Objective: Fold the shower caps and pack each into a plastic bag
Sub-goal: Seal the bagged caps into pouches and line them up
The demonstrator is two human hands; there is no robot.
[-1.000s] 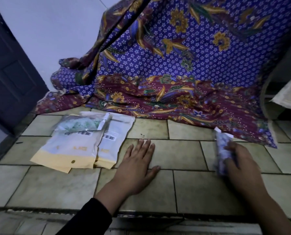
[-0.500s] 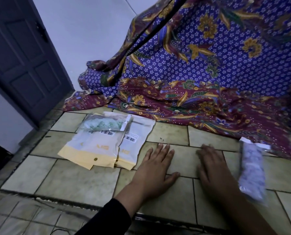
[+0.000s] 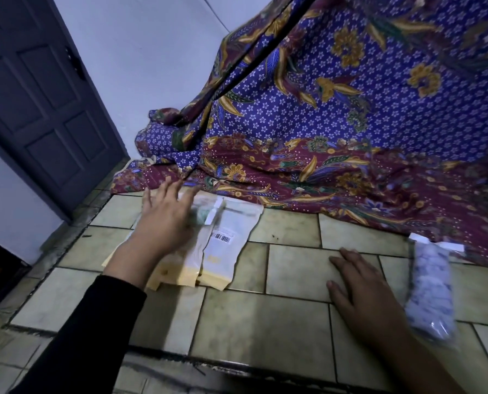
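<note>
- Pale tiled floor (image 3: 294, 322) across the lower frame; dark panelled door (image 3: 38, 95) at upper left, blank wall (image 3: 152, 66) beside it.
- Purple and maroon batik cloth (image 3: 351, 137) draped over the upper right, hem down on the tiles.
- Centre left: stack of flat pouches (image 3: 223, 251) with yellow bottoms and a barcode label, and a clear bag (image 3: 208, 214) with something greenish on top at the far end.
- Left hand (image 3: 163, 223), in a black sleeve (image 3: 95, 331), blurred over that stack, fingers straight and spread apart; contact with the pouches impossible to tell.
- Right hand (image 3: 362, 288) at lower right, flat on the tiles, fingers straight, holding nothing.
- Just right of it, on the floor: plastic bag (image 3: 429, 268) with a pale patterned shower cap (image 3: 431, 308) bundled inside, white flap at the far end near the cloth hem.
</note>
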